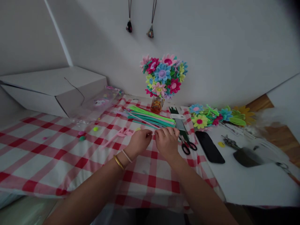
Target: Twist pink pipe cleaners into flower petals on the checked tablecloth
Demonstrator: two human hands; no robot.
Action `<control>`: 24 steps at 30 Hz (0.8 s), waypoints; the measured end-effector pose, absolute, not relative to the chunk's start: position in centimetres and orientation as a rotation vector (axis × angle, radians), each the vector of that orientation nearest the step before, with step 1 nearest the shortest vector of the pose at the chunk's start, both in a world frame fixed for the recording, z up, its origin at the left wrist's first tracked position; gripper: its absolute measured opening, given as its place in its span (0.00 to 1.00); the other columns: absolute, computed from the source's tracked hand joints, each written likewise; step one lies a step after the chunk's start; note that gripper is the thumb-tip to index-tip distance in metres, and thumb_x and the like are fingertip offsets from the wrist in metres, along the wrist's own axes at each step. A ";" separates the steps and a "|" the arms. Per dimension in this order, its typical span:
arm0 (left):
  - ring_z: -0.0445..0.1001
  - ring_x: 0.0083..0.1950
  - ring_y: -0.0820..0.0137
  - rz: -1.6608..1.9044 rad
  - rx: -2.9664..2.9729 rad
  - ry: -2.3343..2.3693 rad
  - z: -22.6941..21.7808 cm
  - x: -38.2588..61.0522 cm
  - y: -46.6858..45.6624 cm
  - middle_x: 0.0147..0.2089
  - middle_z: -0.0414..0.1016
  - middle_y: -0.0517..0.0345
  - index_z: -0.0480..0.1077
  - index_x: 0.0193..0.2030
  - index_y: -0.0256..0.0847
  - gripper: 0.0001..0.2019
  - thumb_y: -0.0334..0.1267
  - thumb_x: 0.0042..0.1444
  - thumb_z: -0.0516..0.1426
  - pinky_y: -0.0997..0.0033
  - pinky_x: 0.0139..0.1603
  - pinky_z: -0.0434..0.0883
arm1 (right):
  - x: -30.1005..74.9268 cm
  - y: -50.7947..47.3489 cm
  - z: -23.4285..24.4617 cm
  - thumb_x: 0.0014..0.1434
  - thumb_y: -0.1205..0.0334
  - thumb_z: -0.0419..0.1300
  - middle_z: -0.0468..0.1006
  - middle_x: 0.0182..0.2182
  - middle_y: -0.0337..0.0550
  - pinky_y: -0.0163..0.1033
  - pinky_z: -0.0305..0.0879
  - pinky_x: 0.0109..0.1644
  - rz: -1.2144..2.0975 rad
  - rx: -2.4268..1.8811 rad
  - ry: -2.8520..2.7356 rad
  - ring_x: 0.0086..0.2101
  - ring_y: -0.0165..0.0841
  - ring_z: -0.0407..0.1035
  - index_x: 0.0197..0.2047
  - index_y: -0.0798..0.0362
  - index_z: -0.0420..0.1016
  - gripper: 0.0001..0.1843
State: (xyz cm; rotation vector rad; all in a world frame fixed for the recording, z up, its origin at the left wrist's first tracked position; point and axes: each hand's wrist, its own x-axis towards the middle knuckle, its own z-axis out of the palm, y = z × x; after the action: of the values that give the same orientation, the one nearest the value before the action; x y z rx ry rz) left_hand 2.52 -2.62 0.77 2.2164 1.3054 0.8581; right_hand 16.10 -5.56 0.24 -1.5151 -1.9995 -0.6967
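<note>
My left hand point(140, 142) and my right hand point(167, 140) meet over the checked tablecloth, fingertips pinched close together. A small pale bit shows between them, too little to name; the fingers hide the rest. Just left of my left hand lies a bent pink pipe cleaner shape point(122, 132) with loops and a long tail. Beyond my fingers is a bundle of green, teal and pink pipe cleaners point(152, 118). Black-handled scissors point(187, 148) rest to the right of my right hand.
A vase point(157, 104) of fuzzy flowers point(162, 73) stands by the wall. At left are a white box point(53, 82), a clear plastic bag point(99, 103) and small pompoms point(82, 138). At right lie a phone point(209, 147), more fuzzy flowers point(200, 121) and keys point(231, 142) with a dark pouch point(247, 157).
</note>
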 end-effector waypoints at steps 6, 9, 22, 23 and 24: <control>0.64 0.27 0.74 0.998 2.016 1.178 1.0 2.0 -2.1 0.22 0.68 0.59 0.72 0.23 0.37 0.12 0.38 0.50 0.51 0.75 0.28 0.59 | 16.4 -5.4 0.4 0.58 0.62 0.51 0.73 0.27 0.41 0.45 0.45 0.47 -0.705 -1.428 -1.990 0.36 0.34 0.61 0.32 0.51 0.70 0.08; 0.63 0.24 0.75 0.983 1.707 1.094 1.3 2.0 -2.2 0.21 0.68 0.60 0.72 0.25 0.35 0.11 0.40 0.48 0.53 0.76 0.25 0.58 | 16.4 -5.5 0.5 0.58 0.62 0.51 0.74 0.27 0.41 0.45 0.45 0.46 -0.681 -1.393 -1.984 0.36 0.34 0.62 0.33 0.51 0.71 0.08; 0.67 0.29 0.74 1.177 1.724 0.774 1.8 2.4 -3.1 0.28 0.71 0.58 0.74 0.30 0.37 0.08 0.37 0.49 0.55 0.75 0.30 0.64 | 17.2 -4.5 0.6 0.48 0.62 0.58 0.70 0.22 0.36 0.37 0.56 0.33 1.419 -0.958 -1.153 0.25 0.27 0.62 0.26 0.53 0.73 0.04; 0.68 0.31 0.73 1.207 1.713 0.738 1.8 2.4 -3.2 0.29 0.72 0.57 0.75 0.31 0.37 0.08 0.37 0.50 0.55 0.74 0.33 0.65 | 17.3 -4.4 0.6 0.48 0.62 0.59 0.70 0.23 0.36 0.36 0.56 0.33 1.532 -0.880 -1.080 0.25 0.26 0.61 0.27 0.53 0.73 0.04; 0.69 0.33 0.72 1.229 1.686 0.730 1.8 2.4 -3.2 0.30 0.73 0.56 0.75 0.32 0.37 0.08 0.37 0.50 0.55 0.73 0.35 0.65 | 17.3 -4.4 0.6 0.47 0.62 0.60 0.70 0.23 0.36 0.35 0.56 0.32 1.594 -0.839 -1.027 0.25 0.26 0.61 0.27 0.53 0.74 0.04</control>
State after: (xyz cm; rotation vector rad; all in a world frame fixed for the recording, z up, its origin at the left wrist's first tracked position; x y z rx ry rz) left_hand 2.43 -3.21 1.83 1.6864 0.7298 1.2292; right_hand 17.28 -4.36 0.61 -0.8388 -1.0273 1.5939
